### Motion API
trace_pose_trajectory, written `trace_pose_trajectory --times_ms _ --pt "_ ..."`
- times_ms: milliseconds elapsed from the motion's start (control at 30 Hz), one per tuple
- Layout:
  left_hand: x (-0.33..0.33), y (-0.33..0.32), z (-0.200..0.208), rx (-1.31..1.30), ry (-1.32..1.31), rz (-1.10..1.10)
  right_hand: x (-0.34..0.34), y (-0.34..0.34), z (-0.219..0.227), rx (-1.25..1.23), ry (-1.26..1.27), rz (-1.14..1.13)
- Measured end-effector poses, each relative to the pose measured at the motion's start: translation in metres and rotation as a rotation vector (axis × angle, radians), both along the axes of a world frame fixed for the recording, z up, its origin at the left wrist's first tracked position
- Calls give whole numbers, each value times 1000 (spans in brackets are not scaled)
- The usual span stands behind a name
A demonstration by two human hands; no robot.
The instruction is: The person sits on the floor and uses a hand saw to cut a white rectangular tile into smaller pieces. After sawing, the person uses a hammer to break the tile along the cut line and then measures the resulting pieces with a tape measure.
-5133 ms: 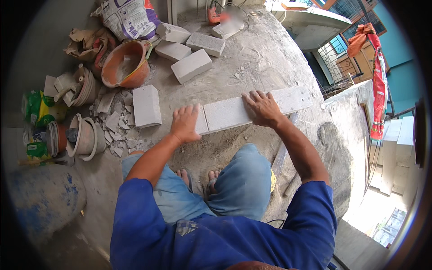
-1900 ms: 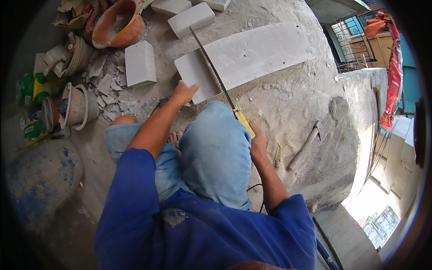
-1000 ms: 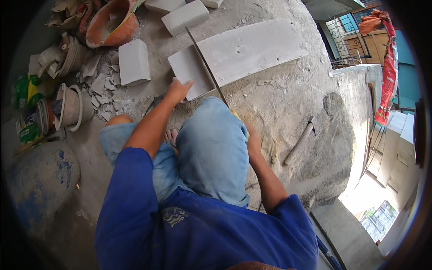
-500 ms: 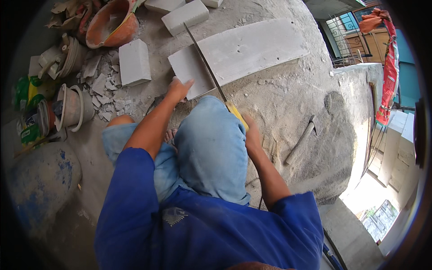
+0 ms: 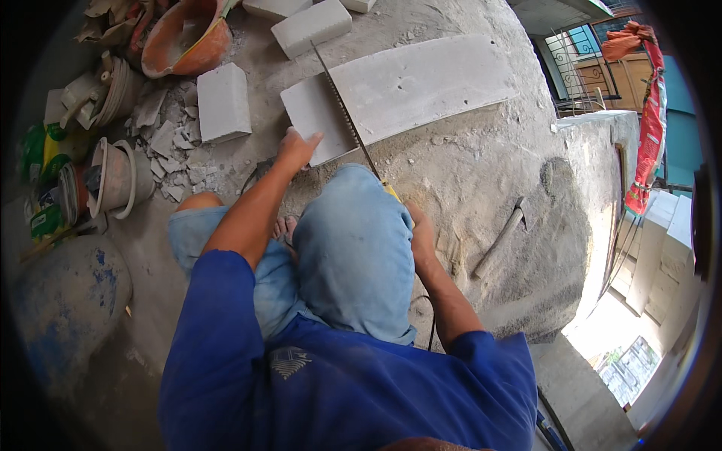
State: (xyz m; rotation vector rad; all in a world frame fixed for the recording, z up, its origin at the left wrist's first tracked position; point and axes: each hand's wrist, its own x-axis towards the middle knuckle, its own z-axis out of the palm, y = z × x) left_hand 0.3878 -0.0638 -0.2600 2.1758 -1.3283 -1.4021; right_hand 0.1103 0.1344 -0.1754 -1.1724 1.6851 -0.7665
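My left hand (image 5: 298,148) grips the near left corner of a short, pale grey lightweight block piece (image 5: 316,113), its thumb along the edge. Directly right of that piece lies a long slab (image 5: 425,83) of the same material. A handsaw (image 5: 340,104) runs between the two, its toothed blade slanting from far left to near right. Beside my right knee, my right hand (image 5: 421,231) is closed round the saw's yellow handle, which my fingers and knee partly hide. Whether the two parts are fully separate I cannot tell.
A hatchet (image 5: 502,239) lies on the dusty floor to the right. Left are a cut block (image 5: 224,104), rubble (image 5: 174,146), an orange basin (image 5: 218,49) and a bucket (image 5: 120,180). Another block (image 5: 311,28) lies beyond the saw tip. A red sack (image 5: 648,128) hangs far right.
My right hand has drawn slightly nearer to me with the saw, and the blade has tilted so its teeth show. My left hand stays on the short block piece.
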Motion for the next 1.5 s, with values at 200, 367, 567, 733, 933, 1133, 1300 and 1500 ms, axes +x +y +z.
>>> trace_pose_trajectory --times_ms 200,367,567,733,933,1133,1300,1500 --pt "11 0 6 -13 7 -1 -19 60 20 100 99 58" --pt "6 10 12 -25 9 36 -25 98 35 104 140 24" --pt "11 -20 3 -14 38 -41 4 -9 9 32 -161 -12" --pt "11 11 5 -7 48 42 -34 114 35 202 202 66" --pt "4 7 8 -17 14 1 -8 26 9 106 23 -16" --pt "8 -5 17 -17 -2 -8 1 37 -5 71 -155 -32" --pt "8 10 10 -44 -33 -29 -35 131 25 139 122 46" --pt "5 1 7 -82 -52 -25 7 9 -35 245 -613 -291"
